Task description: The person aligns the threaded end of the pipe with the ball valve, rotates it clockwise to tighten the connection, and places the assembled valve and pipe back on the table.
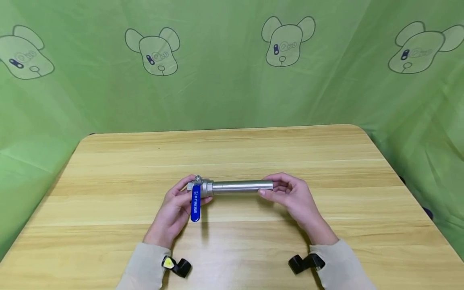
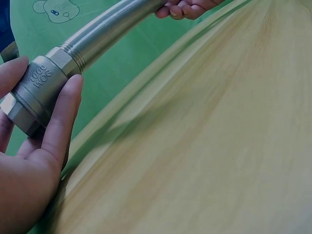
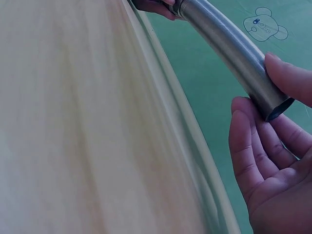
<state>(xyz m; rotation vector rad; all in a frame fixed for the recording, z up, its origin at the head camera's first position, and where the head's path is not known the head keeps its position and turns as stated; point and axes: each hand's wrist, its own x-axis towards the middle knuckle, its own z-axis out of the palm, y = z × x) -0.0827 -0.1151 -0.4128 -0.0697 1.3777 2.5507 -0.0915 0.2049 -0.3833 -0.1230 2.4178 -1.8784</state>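
Observation:
A metal ball valve (image 1: 207, 188) with a blue lever handle (image 1: 195, 203) is joined to a straight steel pipe (image 1: 241, 185). Thumb and fingers of my left hand (image 1: 174, 211) grip the valve body, whose "1000 WOG" lettering shows in the left wrist view (image 2: 41, 80). The lever points toward me. At the pipe's other end, my right hand (image 1: 295, 199) pinches the pipe between thumb and fingers; its open end (image 3: 280, 109) shows in the right wrist view. Valve and pipe lie level across my front, held above the table, with a shadow beneath the lever.
A wood-grain table (image 1: 217, 153) with rounded far corners lies under the hands. Green cloth (image 1: 224, 96) printed with bear-head outlines hangs behind and at both sides. Black cameras (image 1: 183, 268) are strapped at the wrists over light sleeves (image 1: 146, 266).

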